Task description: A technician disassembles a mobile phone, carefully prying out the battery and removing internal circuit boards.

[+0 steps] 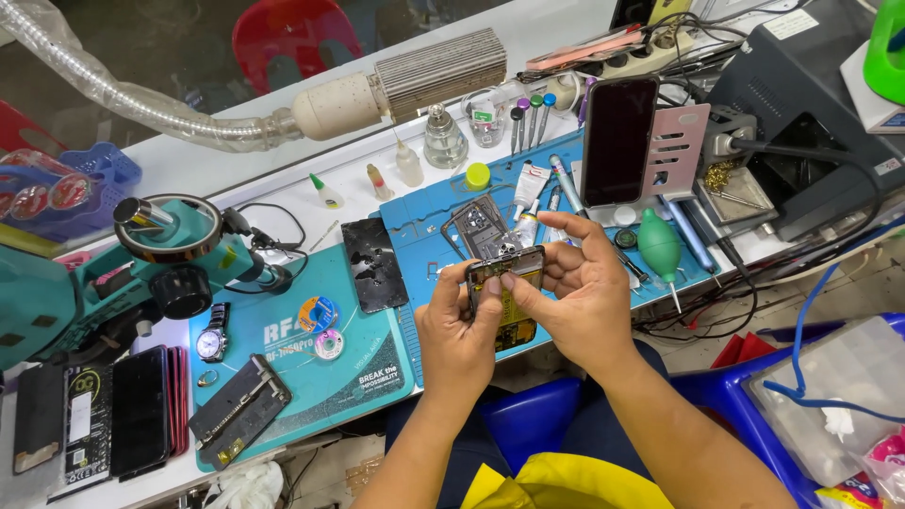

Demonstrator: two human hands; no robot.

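Opened phone point(506, 294) was held above bench point(236, 160) edge, left hand point(459, 335) curled around its left side, right hand point(580, 283) pinched its top corner, index finger raised, blue mat point(452, 212) behind.

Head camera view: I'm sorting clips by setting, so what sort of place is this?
Most likely a phone repair bench. Both hands hold an opened phone over a blue work mat, with a microscope and precision screwdrivers nearby.
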